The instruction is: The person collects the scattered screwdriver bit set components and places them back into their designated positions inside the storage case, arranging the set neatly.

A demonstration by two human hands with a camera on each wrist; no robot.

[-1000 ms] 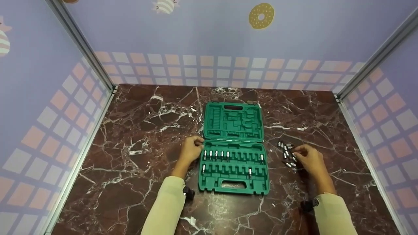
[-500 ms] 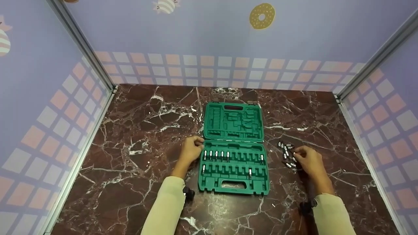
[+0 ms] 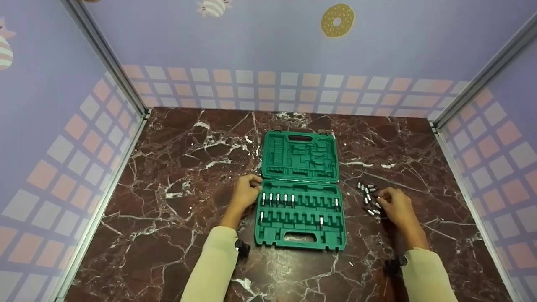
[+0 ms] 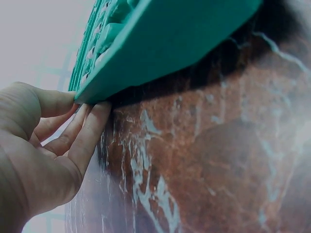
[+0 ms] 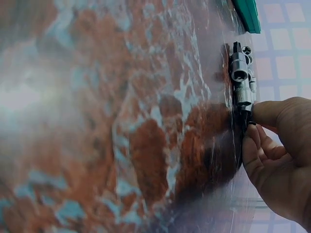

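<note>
A green socket case [image 3: 268, 237] lies unfolded on the table, several silver bit sockets [image 3: 278, 199] standing in its slots. My left hand [image 3: 245, 191] holds the case's left edge near the hinge; in the left wrist view the thumb sits against the rim and the fingers reach beneath it. To the right of the case is a loose pile of bit sockets [image 3: 367, 193] with dark tips. At the pile's right side, my right hand [image 3: 397, 205] pinches a bit socket [image 5: 246, 116] by its dark tip between thumb and forefinger; the fingers partly hide it.
The dark red marble-patterned table [image 3: 184, 159] extends around the case. Patterned lilac walls [image 3: 277, 46] enclose it at the back, left and right, with metal strips along the corners. A small black wrist camera [image 3: 394, 265] is on the right sleeve.
My right hand has shifted very slightly left over the pile. The left hand and the case stay where they were.
</note>
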